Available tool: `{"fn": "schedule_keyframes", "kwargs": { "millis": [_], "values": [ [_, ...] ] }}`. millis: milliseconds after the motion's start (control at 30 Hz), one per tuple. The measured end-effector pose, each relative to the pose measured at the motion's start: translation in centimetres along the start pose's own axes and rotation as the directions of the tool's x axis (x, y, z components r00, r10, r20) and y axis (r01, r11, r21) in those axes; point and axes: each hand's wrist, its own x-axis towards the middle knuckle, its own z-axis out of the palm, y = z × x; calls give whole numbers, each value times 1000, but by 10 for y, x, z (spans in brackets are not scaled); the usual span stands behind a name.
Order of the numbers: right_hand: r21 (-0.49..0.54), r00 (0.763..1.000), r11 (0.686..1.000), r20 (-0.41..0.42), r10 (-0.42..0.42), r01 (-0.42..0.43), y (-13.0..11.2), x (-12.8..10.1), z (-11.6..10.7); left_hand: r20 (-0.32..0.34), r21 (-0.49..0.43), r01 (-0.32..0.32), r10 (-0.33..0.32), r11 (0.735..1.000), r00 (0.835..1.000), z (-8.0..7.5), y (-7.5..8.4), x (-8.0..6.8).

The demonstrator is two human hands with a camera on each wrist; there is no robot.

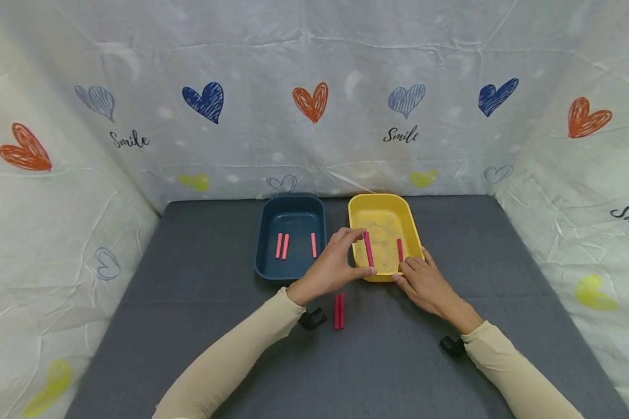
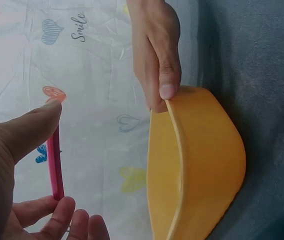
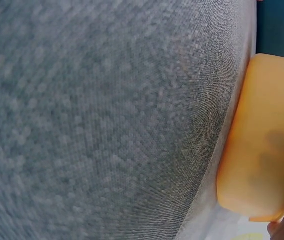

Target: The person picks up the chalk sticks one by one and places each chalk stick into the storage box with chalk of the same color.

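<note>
My left hand [image 1: 364, 254] pinches a dark pink stick [image 1: 367, 243] by its two ends, index finger at the far end and thumb at the near end, over the left rim of the yellow tray [image 1: 357, 205]. The left wrist view shows that stick [image 2: 56, 165] held the same way. My right hand [image 1: 411, 271] grips the tray's near rim; its thumb [image 2: 168, 86] presses the rim of the tray [image 2: 202, 160]. One dark pink stick [image 1: 400, 249] lies inside the yellow tray. Two more dark pink sticks [image 1: 338, 311] lie side by side on the grey mat.
A dark blue tray [image 1: 266, 233] stands touching the yellow one on its left and holds three light pink sticks [image 1: 282, 245]. The grey mat [image 1: 199, 326] is walled in on three sides by heart-printed cloth [image 1: 314, 105]. The right wrist view shows mat and the yellow tray's wall [image 3: 262, 140].
</note>
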Motion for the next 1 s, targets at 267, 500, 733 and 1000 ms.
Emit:
{"fn": "schedule_keyframes", "kwargs": {
  "millis": [267,500,733,1000],
  "values": [
    [7,1000,1000,-14,-7,7,1,0,1,11,-19,-16,16,1000,1000,11,1,19],
    [4,999,1000,-36,-26,26,0,-1,2,38,14,-40,40,999,998,21,-5,40],
    [-3,1000,1000,-20,-17,17,1,0,2,60,74,-8,4,997,998,28,-11,63],
    [23,1000,1000,-9,-8,8,1,0,2,74,111,45,-53,993,996,38,-12,86]
  ]
}}
